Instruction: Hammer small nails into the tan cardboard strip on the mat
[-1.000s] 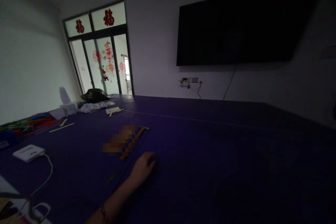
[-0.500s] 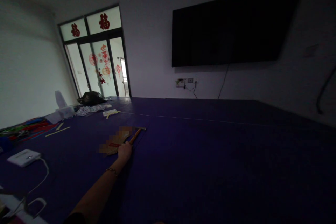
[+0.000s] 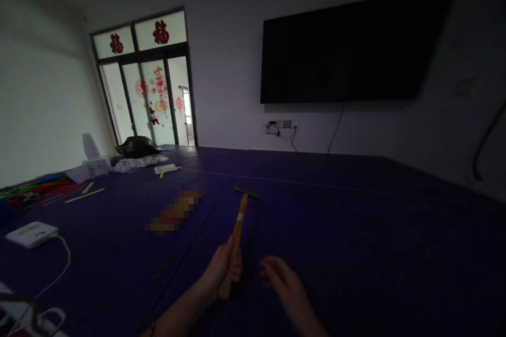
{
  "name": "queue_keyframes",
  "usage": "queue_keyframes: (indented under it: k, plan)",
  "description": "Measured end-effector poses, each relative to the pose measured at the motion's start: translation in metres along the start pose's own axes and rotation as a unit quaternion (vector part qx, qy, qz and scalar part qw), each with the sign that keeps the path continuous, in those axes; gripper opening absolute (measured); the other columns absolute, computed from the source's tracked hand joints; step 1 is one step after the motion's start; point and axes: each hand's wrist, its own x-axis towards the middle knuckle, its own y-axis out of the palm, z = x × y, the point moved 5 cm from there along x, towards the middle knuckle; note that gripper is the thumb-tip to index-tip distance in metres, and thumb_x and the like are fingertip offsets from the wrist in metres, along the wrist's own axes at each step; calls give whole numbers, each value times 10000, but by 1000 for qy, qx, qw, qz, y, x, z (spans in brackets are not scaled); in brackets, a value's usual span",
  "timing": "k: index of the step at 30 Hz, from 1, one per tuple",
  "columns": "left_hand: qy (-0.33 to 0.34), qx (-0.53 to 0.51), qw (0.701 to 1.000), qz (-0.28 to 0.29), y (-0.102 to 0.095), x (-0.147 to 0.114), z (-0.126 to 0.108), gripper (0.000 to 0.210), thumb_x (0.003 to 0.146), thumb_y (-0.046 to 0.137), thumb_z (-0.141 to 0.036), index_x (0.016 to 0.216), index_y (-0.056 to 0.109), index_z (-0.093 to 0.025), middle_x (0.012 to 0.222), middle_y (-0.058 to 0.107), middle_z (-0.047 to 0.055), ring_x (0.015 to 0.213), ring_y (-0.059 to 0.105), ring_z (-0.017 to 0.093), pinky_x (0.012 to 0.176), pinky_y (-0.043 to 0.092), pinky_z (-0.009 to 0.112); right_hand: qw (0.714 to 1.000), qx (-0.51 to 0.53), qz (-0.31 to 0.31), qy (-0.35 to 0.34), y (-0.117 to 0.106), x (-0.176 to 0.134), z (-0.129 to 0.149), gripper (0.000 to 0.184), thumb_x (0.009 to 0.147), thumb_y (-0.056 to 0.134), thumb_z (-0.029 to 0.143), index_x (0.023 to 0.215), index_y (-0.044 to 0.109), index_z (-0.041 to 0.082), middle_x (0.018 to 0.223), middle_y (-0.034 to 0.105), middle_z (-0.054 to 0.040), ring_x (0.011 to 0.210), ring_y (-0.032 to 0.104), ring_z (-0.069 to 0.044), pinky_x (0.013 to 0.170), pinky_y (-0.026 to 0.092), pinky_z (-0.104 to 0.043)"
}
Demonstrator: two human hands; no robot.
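Note:
My left hand (image 3: 223,268) grips the wooden handle of a small hammer (image 3: 239,222), whose dark metal head points away from me above the dark blue table (image 3: 340,231). Just to its right my right hand (image 3: 281,279) hovers with the fingers spread, holding nothing, close to the handle's lower end. A few thin dark rods (image 3: 165,266) lie on the table left of my left forearm. A blurred-out oblong thing (image 3: 174,213) lies further back on the left.
A white box with a cable (image 3: 29,234) sits at the left edge. Coloured sticks (image 3: 37,189), pale strips (image 3: 85,195), a tissue box (image 3: 95,164) and a dark bag (image 3: 135,145) lie at the far left. A black screen (image 3: 348,52) hangs on the wall.
My left hand reached out to the hammer beside the blurred thing, took its handle and drew it back toward me. My right hand has come into view beside it.

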Motion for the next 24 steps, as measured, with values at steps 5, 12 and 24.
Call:
queue_keyframes:
  k: [5, 12, 24]
  plan:
    - [-46, -135, 986, 81, 70, -15, 36, 563, 669, 363, -742, 752, 376, -185, 446, 365, -88, 316, 265, 34, 372, 196, 179, 929, -357, -52, 86, -42, 50, 30, 520, 838, 298, 505, 868, 601, 82, 863, 672, -192, 846, 643, -271, 729, 474, -351]
    - [-57, -159, 973, 159, 125, 0, 72, 582, 585, 503, -729, 756, 361, -190, 452, 396, -83, 312, 318, 35, 367, 172, 178, 881, -433, -92, 167, -70, 57, 21, 390, 854, 326, 330, 896, 610, 67, 959, 661, -214, 881, 643, -277, 713, 477, -330]
    - [30, -33, 950, 308, 145, -30, 85, 301, 845, 472, -336, 1075, 511, -146, 1039, 562, 71, 873, 567, 160, 739, 495, 352, 862, -472, -67, 173, -135, 75, -29, 342, 832, 374, 293, 893, 630, 73, 973, 657, -196, 940, 619, -275, 735, 451, -307]
